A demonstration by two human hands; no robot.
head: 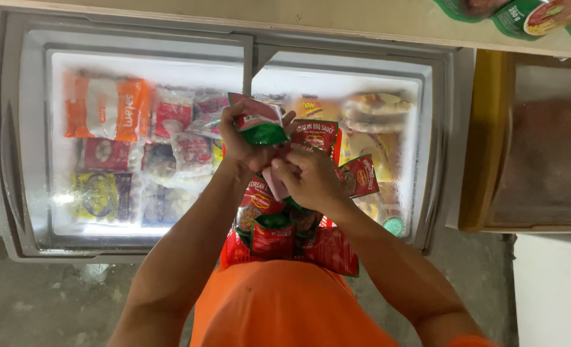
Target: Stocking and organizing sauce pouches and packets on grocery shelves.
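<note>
Overhead, left grip (245,142) clamped on green-red pouch (258,120), right grip (309,178) on pink packet (275,183), above frosted freezer lid (137,71).

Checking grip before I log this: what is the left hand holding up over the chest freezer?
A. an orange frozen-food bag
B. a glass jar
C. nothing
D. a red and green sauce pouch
D: the left hand grips a red and green sauce pouch above the glass lid of the chest freezer, while the right hand works at the pouches stacked against the chest.
</note>
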